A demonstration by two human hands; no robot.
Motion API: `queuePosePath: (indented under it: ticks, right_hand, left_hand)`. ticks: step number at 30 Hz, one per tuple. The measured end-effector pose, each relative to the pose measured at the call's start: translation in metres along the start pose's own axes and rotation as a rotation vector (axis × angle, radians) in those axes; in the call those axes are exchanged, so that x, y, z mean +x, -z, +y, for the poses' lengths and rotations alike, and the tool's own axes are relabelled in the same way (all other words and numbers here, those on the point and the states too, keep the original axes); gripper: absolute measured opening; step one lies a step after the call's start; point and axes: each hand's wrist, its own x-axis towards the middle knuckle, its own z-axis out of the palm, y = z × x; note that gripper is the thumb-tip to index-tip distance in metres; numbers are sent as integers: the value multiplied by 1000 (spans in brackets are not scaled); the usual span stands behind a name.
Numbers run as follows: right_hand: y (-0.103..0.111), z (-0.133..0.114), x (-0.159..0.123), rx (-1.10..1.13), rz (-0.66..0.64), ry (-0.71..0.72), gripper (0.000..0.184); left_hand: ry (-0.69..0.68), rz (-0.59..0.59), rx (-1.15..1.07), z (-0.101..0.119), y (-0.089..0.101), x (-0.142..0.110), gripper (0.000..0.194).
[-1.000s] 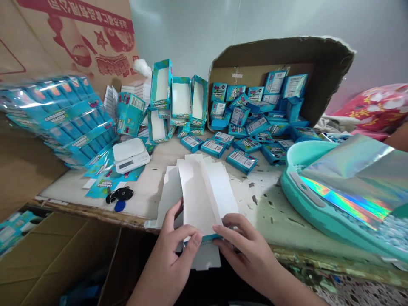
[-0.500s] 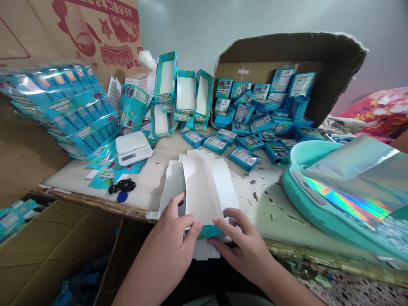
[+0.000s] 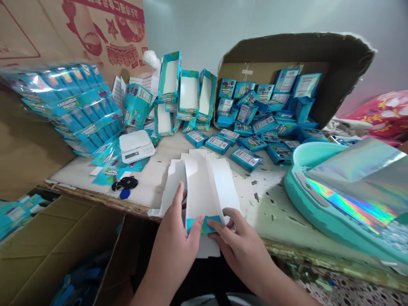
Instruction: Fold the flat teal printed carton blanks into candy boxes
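At the tabletop [image 3: 274, 219], left hand [image 3: 177, 238] and right hand [image 3: 240, 240] hold a carton [image 3: 200, 187] pointing lengthwise away, white with blue near end.

Soft, cool light here, rainbow glare off foil [image 3: 360, 182] at bench [image 3: 270, 212] R end; wrapped packs [image 3: 76, 104], L end, stretched, smeary; deep shadow below front edge.

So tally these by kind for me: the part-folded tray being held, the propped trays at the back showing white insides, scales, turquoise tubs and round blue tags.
Part-folded tray: 1
Propped trays: 4
Scale: 1
Turquoise tub: 1
Blue tag: 1
Total: 8
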Motion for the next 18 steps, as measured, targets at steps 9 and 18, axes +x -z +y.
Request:
queuePosePath:
  ticks: [9, 18]
  right_hand:
    - [13, -14, 14, -61, 373, -10, 33]
    - [3, -37, 29, 123, 358, -82, 23]
  left_hand:
    - [493, 15, -1246, 16, -5, 9, 59]
    - [373, 77, -1109, 35, 1, 2, 76]
